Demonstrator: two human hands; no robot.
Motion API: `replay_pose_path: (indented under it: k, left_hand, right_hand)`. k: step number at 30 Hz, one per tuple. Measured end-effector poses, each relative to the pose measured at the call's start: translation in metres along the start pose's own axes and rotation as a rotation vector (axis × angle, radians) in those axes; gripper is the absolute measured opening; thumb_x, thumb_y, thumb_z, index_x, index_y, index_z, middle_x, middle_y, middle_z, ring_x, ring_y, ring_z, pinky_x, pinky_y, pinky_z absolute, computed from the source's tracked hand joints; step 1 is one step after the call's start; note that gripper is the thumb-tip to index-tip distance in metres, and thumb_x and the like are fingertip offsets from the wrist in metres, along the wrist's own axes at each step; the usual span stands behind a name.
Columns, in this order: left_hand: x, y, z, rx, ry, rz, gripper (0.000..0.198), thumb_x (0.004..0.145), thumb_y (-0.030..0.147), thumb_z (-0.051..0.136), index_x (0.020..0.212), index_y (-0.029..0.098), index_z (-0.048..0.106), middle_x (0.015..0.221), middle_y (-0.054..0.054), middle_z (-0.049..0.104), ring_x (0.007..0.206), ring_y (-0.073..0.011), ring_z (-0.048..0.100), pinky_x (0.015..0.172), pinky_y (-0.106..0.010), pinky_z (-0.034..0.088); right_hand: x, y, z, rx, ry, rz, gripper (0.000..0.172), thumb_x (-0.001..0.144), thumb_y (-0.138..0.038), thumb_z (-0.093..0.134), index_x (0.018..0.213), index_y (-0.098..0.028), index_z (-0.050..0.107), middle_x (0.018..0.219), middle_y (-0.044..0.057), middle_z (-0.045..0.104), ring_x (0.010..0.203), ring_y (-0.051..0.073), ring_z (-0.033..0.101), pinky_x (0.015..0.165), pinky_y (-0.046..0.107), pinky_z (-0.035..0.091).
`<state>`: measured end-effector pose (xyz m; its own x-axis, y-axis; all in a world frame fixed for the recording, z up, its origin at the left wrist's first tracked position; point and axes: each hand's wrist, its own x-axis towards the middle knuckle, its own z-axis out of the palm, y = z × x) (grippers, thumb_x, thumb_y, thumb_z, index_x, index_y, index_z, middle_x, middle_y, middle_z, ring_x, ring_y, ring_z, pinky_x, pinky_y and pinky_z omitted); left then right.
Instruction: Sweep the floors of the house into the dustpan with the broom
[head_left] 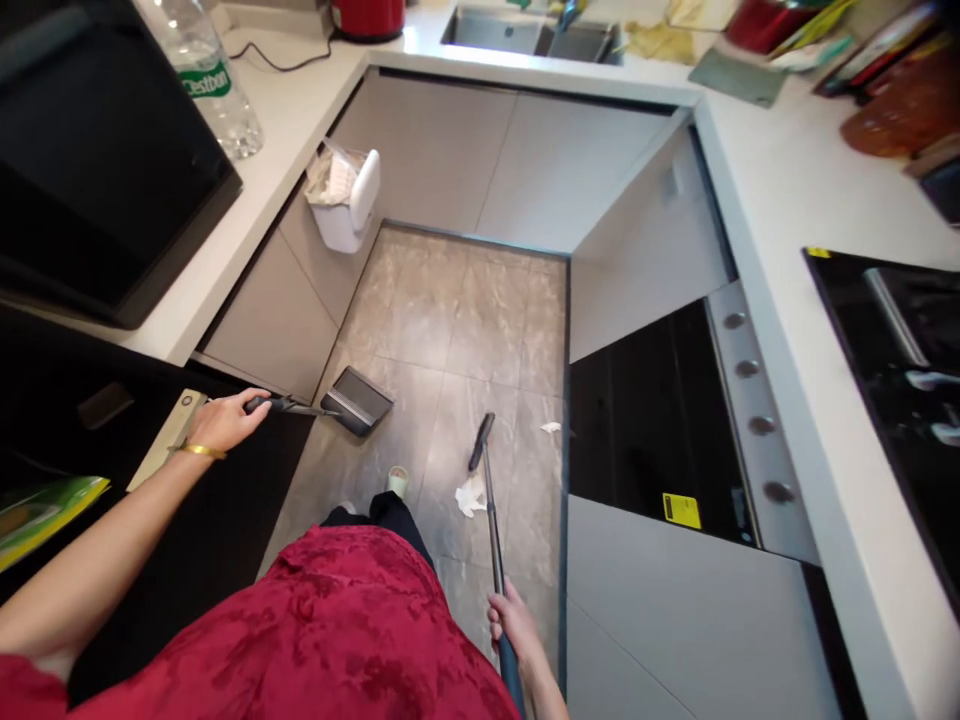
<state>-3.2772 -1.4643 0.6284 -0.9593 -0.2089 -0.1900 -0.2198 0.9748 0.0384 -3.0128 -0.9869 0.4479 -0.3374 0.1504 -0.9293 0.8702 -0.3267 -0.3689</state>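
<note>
My left hand (225, 419) is closed around the handle end of a long-handled dustpan (357, 402), whose dark pan is by the left cabinets. My right hand (514, 622) grips the shaft of a broom (492, 515). The narrow dark broom head (481, 442) is low over the tiled floor; whether it touches cannot be made out. Just below the head lies a crumpled white tissue (471, 496). A smaller white scrap (551, 427) rests farther right, near the oven's base.
Cabinets enclose the floor (420, 300) on three sides. A white bin (345, 215) hangs on the left cabinet. To the right is a black built-in oven (652, 420). A sink (532, 35) is at the back, and a water bottle (214, 90) stands on the left counter.
</note>
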Motion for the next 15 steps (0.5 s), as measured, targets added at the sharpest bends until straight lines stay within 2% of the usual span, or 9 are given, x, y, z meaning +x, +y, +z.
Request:
replay_pose_path:
  k: [3,6,10,15]
  left_hand:
    - [0.028,0.012,-0.006,0.053,-0.003,0.051,0.048,0.084,0.055,0.041,0.119,0.030,0.062,0.082,-0.004,0.072,0.083,-0.0252,0.065,0.061,-0.028,0.037]
    - [0.052,0.021,-0.009,0.114,0.002,0.148,0.048,0.085,0.054,0.039,0.120,0.029,0.062,0.089,-0.007,0.072,0.086,-0.0264,0.065,0.064,-0.029,0.038]
    - [0.085,0.026,-0.010,0.139,-0.060,0.227,0.050,0.086,0.055,0.037,0.121,0.029,0.061,0.092,-0.006,0.072,0.088,-0.0254,0.065,0.064,-0.028,0.039]
    - [0.125,0.021,-0.012,0.141,-0.080,0.192,0.054,0.085,0.057,0.034,0.121,0.027,0.060,0.088,-0.007,0.071,0.086,-0.0246,0.065,0.063,-0.027,0.038]
  right_hand:
    - [-0.004,-0.023,0.018,0.037,-0.040,-0.084,0.067,0.068,-0.027,0.060,0.131,-0.026,0.038,0.046,-0.011,0.039,0.030,0.007,0.038,0.031,0.014,0.026]
    - [0.002,-0.063,0.052,0.080,-0.151,-0.139,0.069,0.072,-0.023,0.054,0.137,-0.025,0.031,0.046,-0.012,0.037,0.030,0.006,0.034,0.031,0.014,0.025]
    - [0.026,-0.131,0.123,0.065,-0.316,-0.186,0.061,0.078,-0.015,0.046,0.137,-0.022,0.031,0.047,-0.013,0.035,0.030,0.004,0.029,0.033,0.012,0.024]
    - [0.070,-0.222,0.218,-0.027,-0.385,-0.162,0.059,0.081,-0.011,0.047,0.137,-0.021,0.031,0.049,-0.011,0.039,0.033,0.004,0.032,0.035,0.012,0.025]
